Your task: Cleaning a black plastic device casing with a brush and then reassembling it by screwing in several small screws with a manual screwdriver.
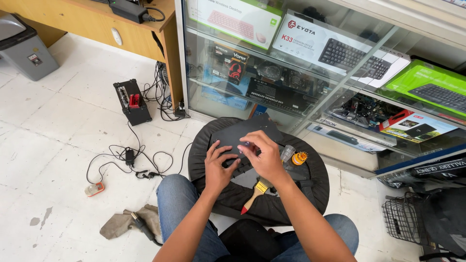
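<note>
Black slab: one flat, dark, laptop-like device [245,132] lies tilted on the round black cushion [310,194] in front of my knees, and both my hands are on it.
Left hand: my left hand [217,167] lies on the near edge of the slab, fingers [219,148] curled down against it, pressing rather than clasping.
Right hand: my right hand [264,157] sits over the slab's middle, fingers [248,141] pinched together at one small spot; whether something tiny is between them I cannot tell.
Brush: one paintbrush [256,194] with a pale wooden handle and red tip lies on the cushion just beside my right wrist.
Small pieces: one clear little bottle [287,153] and one orange-and-yellow round bit [299,157] stand close together, right of my right hand.
Glass cabinet: one showcase [310,77] stands behind the cushion; inside it are flat boxes with keyboard pictures, one white with a pink keyboard [235,19], one white with a black keyboard [335,48], one bright green [429,87], plus a black box [276,94] lower down.
Floor: white tiles [48,145] carry one black boxy device [132,102], loose black cables [131,157], one small orange gadget [94,189] and one crumpled beige rag [131,223].
Bin: one grey bin [24,46] stands at the far left, lid shut.
Basket: one dark wire basket [403,218] stands at the right.
</note>
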